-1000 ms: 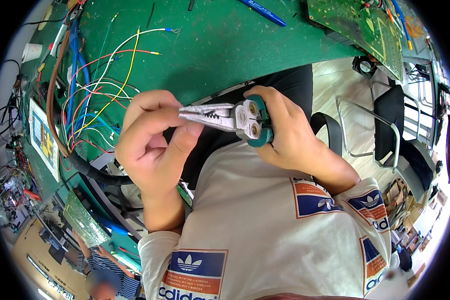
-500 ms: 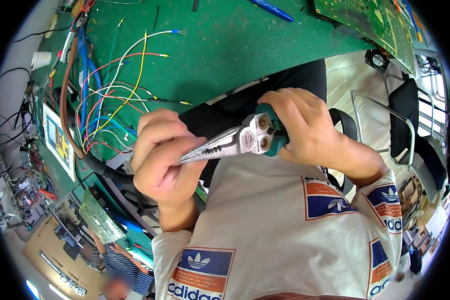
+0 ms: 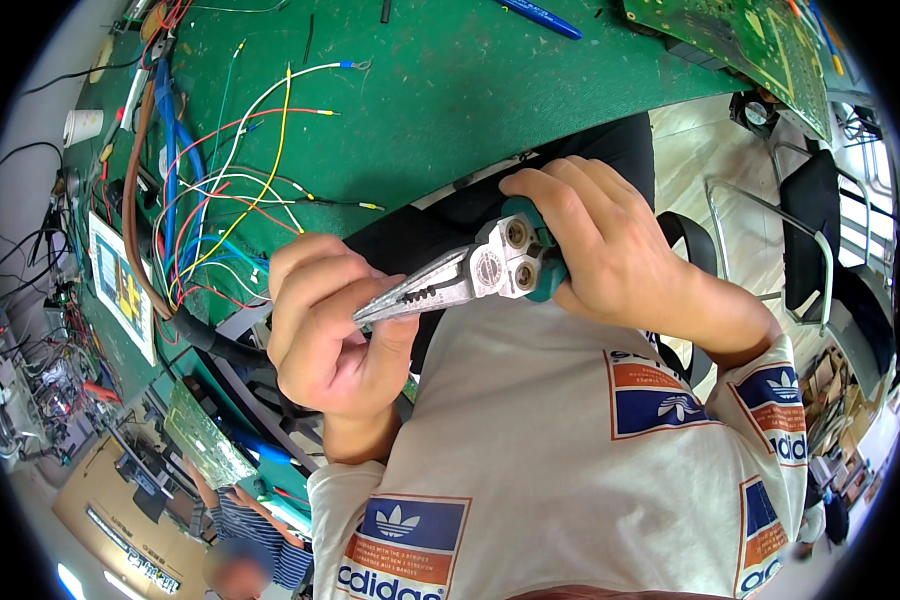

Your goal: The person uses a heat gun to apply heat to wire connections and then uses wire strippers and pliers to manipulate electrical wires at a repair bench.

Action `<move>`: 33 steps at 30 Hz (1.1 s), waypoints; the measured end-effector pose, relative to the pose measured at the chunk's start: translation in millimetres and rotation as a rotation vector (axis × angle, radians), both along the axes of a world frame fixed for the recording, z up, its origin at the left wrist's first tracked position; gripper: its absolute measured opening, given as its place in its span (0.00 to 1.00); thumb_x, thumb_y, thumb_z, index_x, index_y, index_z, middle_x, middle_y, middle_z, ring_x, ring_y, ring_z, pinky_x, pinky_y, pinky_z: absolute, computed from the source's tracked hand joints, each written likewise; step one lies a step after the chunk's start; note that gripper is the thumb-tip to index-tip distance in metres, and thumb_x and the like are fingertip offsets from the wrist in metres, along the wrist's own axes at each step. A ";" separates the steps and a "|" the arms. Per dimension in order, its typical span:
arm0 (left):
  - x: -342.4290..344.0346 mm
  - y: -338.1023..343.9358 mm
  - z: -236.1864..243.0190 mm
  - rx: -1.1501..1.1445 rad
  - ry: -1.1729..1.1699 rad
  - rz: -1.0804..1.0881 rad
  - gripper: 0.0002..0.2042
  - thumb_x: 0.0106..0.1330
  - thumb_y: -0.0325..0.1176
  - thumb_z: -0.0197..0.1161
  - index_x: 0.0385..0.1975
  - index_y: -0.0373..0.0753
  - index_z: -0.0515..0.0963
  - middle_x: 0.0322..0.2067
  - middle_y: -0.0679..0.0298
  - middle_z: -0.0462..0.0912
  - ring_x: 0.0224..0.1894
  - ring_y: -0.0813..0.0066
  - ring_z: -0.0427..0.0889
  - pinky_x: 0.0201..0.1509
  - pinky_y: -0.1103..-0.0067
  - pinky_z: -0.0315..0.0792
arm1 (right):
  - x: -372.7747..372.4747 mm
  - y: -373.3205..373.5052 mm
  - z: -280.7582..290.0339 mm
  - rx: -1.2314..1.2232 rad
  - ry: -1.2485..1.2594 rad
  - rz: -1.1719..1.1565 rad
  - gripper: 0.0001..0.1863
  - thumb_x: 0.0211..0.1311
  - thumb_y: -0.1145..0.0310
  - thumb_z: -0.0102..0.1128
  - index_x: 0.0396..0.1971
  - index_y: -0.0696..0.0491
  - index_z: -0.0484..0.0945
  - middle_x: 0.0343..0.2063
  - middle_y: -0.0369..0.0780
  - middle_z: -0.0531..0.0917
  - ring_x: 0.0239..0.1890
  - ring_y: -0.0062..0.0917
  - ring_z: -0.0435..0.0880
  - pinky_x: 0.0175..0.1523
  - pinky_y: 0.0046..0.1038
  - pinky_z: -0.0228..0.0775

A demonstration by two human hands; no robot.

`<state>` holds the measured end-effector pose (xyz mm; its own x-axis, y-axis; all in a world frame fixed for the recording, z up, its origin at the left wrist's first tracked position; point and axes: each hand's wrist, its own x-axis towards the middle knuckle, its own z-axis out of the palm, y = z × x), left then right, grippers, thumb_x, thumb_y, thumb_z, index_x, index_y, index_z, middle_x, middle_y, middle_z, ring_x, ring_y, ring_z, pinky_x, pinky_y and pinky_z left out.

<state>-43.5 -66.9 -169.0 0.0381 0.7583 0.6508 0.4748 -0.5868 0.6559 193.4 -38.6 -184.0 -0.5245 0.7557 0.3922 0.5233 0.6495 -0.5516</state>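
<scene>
My right hand point(image 3: 610, 245) is closed around the teal handles of a pair of metal needle-nose pliers point(image 3: 460, 280), held in front of my chest. The jaws point left and their tip meets the curled fingers of my left hand point(image 3: 325, 330). My left hand is closed, pinching something small at the jaw tip; what it holds is hidden by the fingers. Both hands are below the near edge of the green work mat point(image 3: 420, 90).
A fan of coloured wires point(image 3: 240, 190) with crimped ends lies on the mat's left side beside a brown cable point(image 3: 135, 200). A blue pen point(image 3: 540, 20) and a circuit board point(image 3: 760, 45) lie at the far edge. Chairs point(image 3: 820, 230) stand at right. Another person point(image 3: 240, 560) is at lower left.
Both hands and the pliers have dropped lower and nearer my chest. The plier jaws now tilt down to the left into my left hand's fingers.
</scene>
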 end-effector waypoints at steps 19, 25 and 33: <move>24.3 7.5 36.7 -0.123 0.214 0.110 0.09 0.55 0.17 0.73 0.33 0.33 0.81 0.28 0.59 0.82 0.30 0.58 0.79 0.36 0.70 0.74 | -2.5 -9.7 4.9 -0.664 0.079 0.104 0.31 0.50 0.76 0.68 0.58 0.65 0.74 0.36 0.53 0.81 0.41 0.49 0.82 0.47 0.40 0.76; 25.4 10.6 32.2 -0.083 0.285 0.144 0.06 0.61 0.21 0.72 0.34 0.33 0.82 0.30 0.61 0.84 0.30 0.70 0.81 0.34 0.79 0.74 | -10.6 -10.7 14.3 -0.944 0.210 0.090 0.20 0.60 0.77 0.65 0.53 0.65 0.76 0.32 0.51 0.86 0.28 0.38 0.86 0.35 0.33 0.75; 35.4 8.8 32.8 -0.148 0.242 0.227 0.04 0.63 0.24 0.73 0.34 0.34 0.85 0.26 0.66 0.85 0.25 0.81 0.78 0.31 0.83 0.71 | -16.2 -10.3 21.3 -0.923 0.129 0.030 0.16 0.62 0.73 0.68 0.48 0.63 0.80 0.20 0.45 0.82 0.17 0.25 0.77 0.25 0.27 0.67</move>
